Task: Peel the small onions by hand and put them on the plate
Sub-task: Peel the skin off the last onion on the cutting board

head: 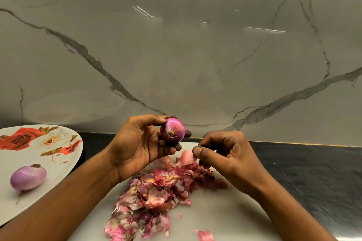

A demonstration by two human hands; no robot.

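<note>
Head view puts the onion [172, 130] just above the far end of the pile [154, 191] of skins. It is held up in the left hand [137, 146], thumb on top and fingertips curled under and behind it, with the root end facing the camera. The grip is at the tips only, and the bared surface looks glossy and slick. I judge that a hard tug from the other hand could make it squirt out and drop into the pile, or roll across the counter [313, 172] right of the pile.

The right hand [221, 152] hangs over the pile's far right edge, fingers curled and thumb against forefinger. A blurred pink scrap [187, 157] sits at the thumb tip; I cannot tell whether it is pinched or falling. Stray bits could also ride along to the plate [58, 166], left of the pile, where one peeled onion [28, 177] lies.

The onion is bright magenta and shiny, with a paler streak and a thin orange-pink flake beside the tuft of dry roots. That flake suggests it is not quite clean. Picking at it with a nail may tear a good layer.
</note>
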